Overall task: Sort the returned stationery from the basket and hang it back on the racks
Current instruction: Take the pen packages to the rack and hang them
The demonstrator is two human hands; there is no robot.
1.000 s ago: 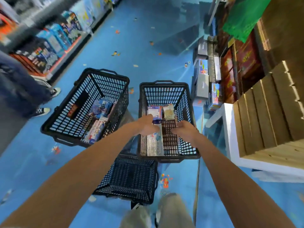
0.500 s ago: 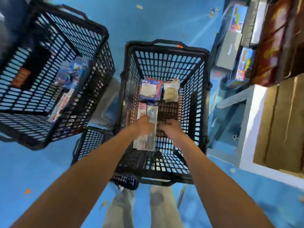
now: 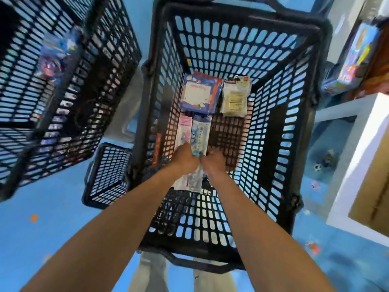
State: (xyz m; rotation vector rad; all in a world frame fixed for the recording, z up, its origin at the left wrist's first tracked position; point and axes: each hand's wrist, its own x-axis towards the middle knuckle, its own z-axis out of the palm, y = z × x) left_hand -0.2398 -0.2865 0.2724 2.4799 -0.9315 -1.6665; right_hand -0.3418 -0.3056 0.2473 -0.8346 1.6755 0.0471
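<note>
Both hands down at the floor of the black basket. Left hand curled over a long pale-blue packet, gripping it around the lower half. Pink packet flush against it on that hand's outer side. Right hand knuckles-up, touching the same blue packet's edge, fingers tucked out of sight, so can't tell if actually holding anything.

Blue packet: narrow, glossy, white-and-blue print, lettering too blurry to read. Near end hidden under the wrists.

Just ahead of the hands, past the long packets: a blue-and-red carded pack with a white panel. Right beside it, ahead of the right hand, a clear bag of yellowish stuff.

Left of the left arm, a big second basket, motion-smeared and cut off by the frame, plus a small basket nearer the forearm.
</note>
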